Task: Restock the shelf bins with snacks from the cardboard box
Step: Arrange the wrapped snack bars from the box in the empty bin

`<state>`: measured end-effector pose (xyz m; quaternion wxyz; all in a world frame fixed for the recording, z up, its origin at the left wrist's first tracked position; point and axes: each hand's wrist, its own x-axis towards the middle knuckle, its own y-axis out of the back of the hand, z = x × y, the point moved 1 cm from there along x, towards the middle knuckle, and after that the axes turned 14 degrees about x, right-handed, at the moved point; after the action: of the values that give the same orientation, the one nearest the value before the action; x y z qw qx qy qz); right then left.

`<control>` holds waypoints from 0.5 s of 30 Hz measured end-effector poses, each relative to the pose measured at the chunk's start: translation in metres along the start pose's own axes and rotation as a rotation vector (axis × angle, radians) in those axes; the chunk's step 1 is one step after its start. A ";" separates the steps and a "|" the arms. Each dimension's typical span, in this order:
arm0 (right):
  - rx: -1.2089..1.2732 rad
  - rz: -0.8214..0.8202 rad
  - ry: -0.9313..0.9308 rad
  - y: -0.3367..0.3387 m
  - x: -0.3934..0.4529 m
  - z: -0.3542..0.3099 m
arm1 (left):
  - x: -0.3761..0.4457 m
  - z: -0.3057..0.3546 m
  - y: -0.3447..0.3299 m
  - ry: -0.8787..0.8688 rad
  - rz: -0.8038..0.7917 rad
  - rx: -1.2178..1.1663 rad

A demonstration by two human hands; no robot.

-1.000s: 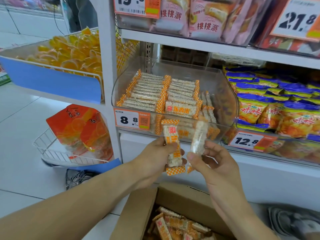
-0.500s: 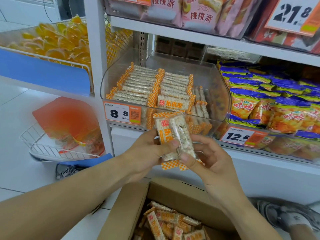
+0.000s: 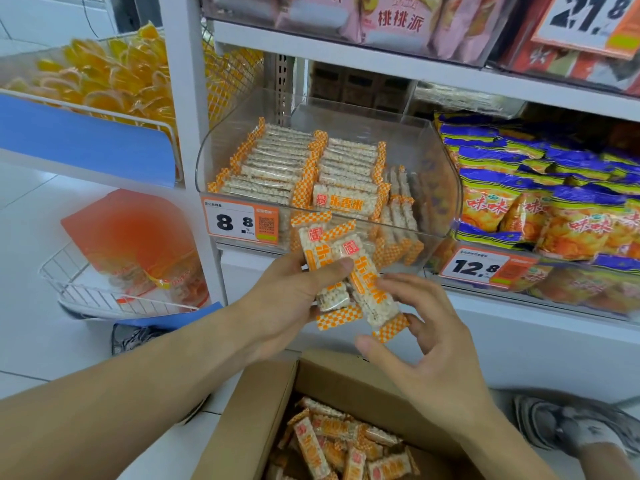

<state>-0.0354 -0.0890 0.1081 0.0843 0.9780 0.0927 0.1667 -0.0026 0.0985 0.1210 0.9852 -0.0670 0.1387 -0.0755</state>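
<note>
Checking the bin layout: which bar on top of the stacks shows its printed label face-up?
The front bar of the middle stack in the clear bin; the others show plain puffed rice.

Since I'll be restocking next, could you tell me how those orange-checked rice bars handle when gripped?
The orange-checked puffed rice bars look light: the left hand holds two. Probably stiff, since they stay straight overhanging it. Clear wrappers may be slippery.

Blue-and-yellow chip bags (image 3: 540, 199) beside orange jelly sweets (image 3: 104, 81), pink packs (image 3: 391, 22) above
</note>
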 end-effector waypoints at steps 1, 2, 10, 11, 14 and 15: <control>0.049 -0.002 -0.031 0.000 0.000 -0.002 | -0.001 0.001 0.000 -0.007 -0.013 0.004; 0.098 0.007 -0.052 0.000 0.000 -0.004 | -0.002 0.001 0.000 -0.014 -0.026 0.007; 0.265 0.257 -0.068 0.004 0.021 -0.013 | -0.002 0.006 -0.003 -0.094 -0.047 0.039; 0.243 0.247 -0.059 0.002 0.024 -0.015 | -0.004 0.007 -0.004 -0.116 -0.071 0.031; 0.147 0.200 -0.018 -0.008 0.028 -0.015 | -0.005 0.010 -0.008 -0.143 -0.085 -0.045; 0.124 0.198 -0.005 -0.011 0.028 -0.015 | -0.005 0.011 -0.008 -0.143 -0.065 -0.071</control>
<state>-0.0157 -0.0701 0.1284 0.0072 0.9862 0.0054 0.1655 -0.0054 0.0925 0.1338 0.9866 -0.1115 0.0684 -0.0974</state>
